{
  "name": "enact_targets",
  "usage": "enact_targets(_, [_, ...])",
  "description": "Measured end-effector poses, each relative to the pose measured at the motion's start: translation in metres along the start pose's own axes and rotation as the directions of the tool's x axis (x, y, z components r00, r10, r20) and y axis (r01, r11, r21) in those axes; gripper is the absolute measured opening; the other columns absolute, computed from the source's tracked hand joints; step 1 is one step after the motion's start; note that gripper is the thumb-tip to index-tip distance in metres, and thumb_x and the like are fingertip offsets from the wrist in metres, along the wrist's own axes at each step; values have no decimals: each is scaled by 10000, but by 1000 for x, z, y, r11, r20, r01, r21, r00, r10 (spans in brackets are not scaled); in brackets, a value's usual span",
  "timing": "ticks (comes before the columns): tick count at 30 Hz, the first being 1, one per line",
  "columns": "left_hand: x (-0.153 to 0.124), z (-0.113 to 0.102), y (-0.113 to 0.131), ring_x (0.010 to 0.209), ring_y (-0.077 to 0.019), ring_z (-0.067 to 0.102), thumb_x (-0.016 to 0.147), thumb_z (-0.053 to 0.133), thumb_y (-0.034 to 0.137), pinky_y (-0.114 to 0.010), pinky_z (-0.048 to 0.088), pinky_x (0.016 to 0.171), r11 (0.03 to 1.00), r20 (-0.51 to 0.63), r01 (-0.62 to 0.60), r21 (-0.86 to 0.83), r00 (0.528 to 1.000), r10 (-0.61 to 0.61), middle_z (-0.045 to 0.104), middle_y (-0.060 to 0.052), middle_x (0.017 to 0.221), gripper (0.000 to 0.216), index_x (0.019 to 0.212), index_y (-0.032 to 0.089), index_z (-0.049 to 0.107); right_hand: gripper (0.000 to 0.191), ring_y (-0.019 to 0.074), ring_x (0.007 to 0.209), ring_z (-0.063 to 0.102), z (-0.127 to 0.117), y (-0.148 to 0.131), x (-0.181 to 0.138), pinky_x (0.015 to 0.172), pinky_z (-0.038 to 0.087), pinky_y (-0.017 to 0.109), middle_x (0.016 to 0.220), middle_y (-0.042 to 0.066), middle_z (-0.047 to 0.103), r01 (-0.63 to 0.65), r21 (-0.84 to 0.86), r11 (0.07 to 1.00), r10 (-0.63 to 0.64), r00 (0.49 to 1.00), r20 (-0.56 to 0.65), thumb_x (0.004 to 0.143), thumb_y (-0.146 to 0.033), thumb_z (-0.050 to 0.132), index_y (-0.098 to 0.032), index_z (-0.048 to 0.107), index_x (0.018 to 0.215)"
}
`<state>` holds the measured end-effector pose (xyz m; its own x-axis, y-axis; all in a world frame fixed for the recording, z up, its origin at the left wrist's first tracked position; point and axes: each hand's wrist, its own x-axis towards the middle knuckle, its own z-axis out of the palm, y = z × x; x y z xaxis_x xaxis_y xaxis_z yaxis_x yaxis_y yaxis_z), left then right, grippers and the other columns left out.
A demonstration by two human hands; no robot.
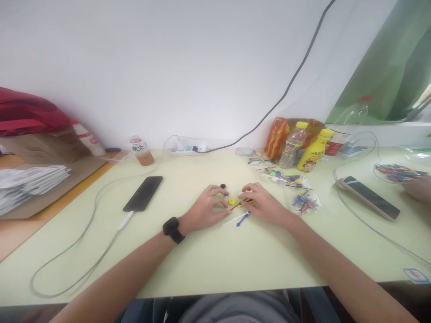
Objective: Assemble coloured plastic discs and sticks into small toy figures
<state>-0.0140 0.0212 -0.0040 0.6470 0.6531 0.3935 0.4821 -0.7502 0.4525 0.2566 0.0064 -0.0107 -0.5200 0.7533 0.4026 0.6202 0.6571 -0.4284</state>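
Note:
My left hand (208,207), with a black watch on the wrist, lies on the table beside a group of small plastic pieces. Its thumb and fingers are curved and apart, the thumb tip close to a thin red-and-green stick (235,206). From the other side my right hand (261,204) closes its fingertips round thin coloured plastic pieces, partly hidden beneath them. Between the hands sits a small yellow round piece (232,202). Behind the left fingers is a black round piece (222,185). Nearer me lie a blue arrow-shaped stick (243,219) and a white stick (231,220).
Bags of plastic pieces (305,202) lie right of my hands. Bottles (314,150) stand behind them. A phone (143,194) with a looping cable lies left, another phone (368,197) right. Another person's hand (419,188) touches coloured sticks at the far right.

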Motion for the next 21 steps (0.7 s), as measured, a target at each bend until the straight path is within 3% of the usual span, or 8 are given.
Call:
enact_targets(7, [1, 3, 2, 1251, -267, 570, 964, 651, 319, -476, 489, 1099, 1000, -18, -3, 2, 1000, 3, 707, -41, 1263, 145, 887, 276, 766, 152, 267, 1141, 586, 6, -5, 0, 960, 526, 445, 1161, 89, 651, 7, 55, 998, -8, 1000, 10, 961, -134, 605, -246, 705, 983])
enact_targets(12, [3, -3, -1, 1131, -256, 620, 978, 613, 349, -446, 531, 1001, 993, -166, 119, 25, 980, -113, 723, -51, 1160, 187, 1113, 271, 717, 121, 262, 1072, 597, 3, -5, 2, 933, 519, 430, 1076, 83, 669, 39, 63, 997, -37, 999, -34, 948, -134, 606, -234, 666, 917])
enact_targets(16, [1, -3, -11, 1049, -274, 639, 907, 657, 319, -450, 545, 931, 980, -147, 173, 96, 976, -158, 734, -49, 1117, 178, 1066, 260, 709, 113, 249, 964, 623, -3, -9, 3, 855, 522, 403, 966, 68, 687, -5, 91, 996, 9, 999, -40, 937, -149, 592, -231, 655, 891])
enact_targets(19, [1, -1, -18, 1020, -271, 648, 900, 639, 287, -440, 547, 908, 977, -107, 194, 88, 977, -184, 748, -39, 1071, 156, 1037, 258, 707, 102, 209, 829, 636, -9, -16, 2, 749, 516, 346, 892, 44, 702, -85, 232, 969, 87, 996, 1, 945, -191, 581, -222, 658, 886])
enact_targets(21, [0, 1, -20, 1010, -265, 650, 911, 631, 294, -430, 548, 904, 977, -104, 206, 64, 975, -198, 752, -34, 1051, 154, 1040, 257, 707, 102, 184, 763, 636, -14, -23, 1, 693, 513, 309, 880, 32, 718, -136, 376, 916, 98, 988, 118, 955, -248, 595, -214, 673, 899])
